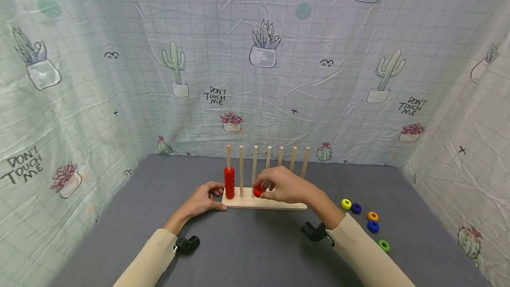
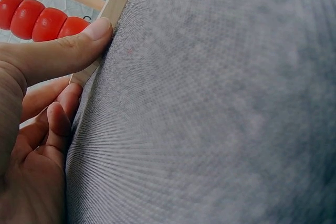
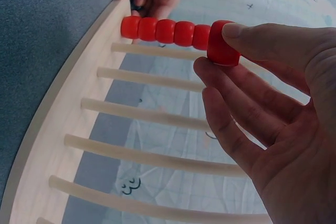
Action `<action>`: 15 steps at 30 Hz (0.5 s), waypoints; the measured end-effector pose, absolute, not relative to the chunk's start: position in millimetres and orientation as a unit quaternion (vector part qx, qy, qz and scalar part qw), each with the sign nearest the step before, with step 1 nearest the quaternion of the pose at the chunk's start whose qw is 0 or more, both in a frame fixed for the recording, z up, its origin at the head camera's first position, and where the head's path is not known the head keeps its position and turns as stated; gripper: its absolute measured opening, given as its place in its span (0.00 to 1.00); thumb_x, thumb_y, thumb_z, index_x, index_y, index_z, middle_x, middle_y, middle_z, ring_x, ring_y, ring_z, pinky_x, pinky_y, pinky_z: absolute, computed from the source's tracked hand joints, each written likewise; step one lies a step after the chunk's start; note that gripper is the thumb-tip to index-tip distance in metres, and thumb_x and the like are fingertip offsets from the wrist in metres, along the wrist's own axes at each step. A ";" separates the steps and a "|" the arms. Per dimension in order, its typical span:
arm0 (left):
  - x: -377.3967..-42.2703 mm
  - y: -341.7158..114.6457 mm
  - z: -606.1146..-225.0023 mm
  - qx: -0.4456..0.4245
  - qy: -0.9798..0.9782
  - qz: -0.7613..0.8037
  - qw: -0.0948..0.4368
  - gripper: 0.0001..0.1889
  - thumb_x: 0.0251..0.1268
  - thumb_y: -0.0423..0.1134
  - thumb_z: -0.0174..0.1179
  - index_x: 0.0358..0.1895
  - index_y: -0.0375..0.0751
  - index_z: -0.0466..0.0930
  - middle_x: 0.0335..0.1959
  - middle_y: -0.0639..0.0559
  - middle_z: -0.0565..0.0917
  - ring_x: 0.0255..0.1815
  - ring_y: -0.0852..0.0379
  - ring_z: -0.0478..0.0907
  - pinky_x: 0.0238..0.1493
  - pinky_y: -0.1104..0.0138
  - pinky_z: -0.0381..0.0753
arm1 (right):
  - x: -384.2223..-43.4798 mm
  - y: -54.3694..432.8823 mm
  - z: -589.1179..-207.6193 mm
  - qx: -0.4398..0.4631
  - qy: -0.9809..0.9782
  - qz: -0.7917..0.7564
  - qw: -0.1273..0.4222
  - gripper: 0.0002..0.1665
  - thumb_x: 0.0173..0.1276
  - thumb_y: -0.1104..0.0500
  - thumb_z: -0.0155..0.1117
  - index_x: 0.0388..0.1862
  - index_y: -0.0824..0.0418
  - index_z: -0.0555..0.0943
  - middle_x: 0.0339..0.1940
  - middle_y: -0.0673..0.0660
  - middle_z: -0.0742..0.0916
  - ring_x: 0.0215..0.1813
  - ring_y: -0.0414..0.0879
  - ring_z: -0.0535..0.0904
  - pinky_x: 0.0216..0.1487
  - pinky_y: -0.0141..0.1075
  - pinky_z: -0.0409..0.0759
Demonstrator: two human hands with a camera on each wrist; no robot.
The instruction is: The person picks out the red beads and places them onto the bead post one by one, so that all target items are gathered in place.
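Note:
A wooden peg stand (image 1: 263,204) with a row of upright dowels stands on the grey table. Several red beads (image 1: 229,183) are stacked on its leftmost dowel, whose top shows bare. My left hand (image 1: 202,199) grips the left end of the base, thumb (image 2: 84,45) on the front edge and fingers behind. Between thumb and fingertips, my right hand (image 1: 284,184) pinches one red bead (image 3: 223,51), in front of the dowels. In the right wrist view that bead overlaps the upper end of the red stack.
Loose beads lie to the right of the stand: a yellow bead (image 1: 346,204), a dark blue bead (image 1: 356,208), an orange bead (image 1: 372,216), a blue bead (image 1: 373,226) and a green bead (image 1: 384,246). A printed cloth (image 1: 303,79) hangs behind and at both sides.

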State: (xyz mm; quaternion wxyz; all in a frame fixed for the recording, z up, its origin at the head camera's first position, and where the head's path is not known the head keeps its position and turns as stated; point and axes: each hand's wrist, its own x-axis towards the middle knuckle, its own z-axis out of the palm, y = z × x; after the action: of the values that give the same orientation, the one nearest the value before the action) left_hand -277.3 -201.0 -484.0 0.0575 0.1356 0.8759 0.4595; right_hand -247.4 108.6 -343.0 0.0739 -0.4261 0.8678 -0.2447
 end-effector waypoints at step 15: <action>-277.9 -200.9 -484.3 0.137 0.876 0.459 0.056 0.40 0.45 0.41 0.83 0.65 0.35 0.79 0.50 0.48 0.83 0.47 0.55 0.75 0.44 0.68 0.73 | -248.5 99.9 -333.6 -0.439 0.860 -0.249 0.071 0.15 0.71 0.63 0.69 0.55 0.60 0.87 0.53 0.57 0.89 0.46 0.44 0.87 0.48 0.32 0.85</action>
State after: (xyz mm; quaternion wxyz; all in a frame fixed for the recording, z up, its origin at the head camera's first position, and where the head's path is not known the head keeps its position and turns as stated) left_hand -277.9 -200.9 -484.3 0.0559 0.1374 0.8762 0.4585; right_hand -248.5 99.9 -333.6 0.0714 -0.4391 0.8603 -0.2490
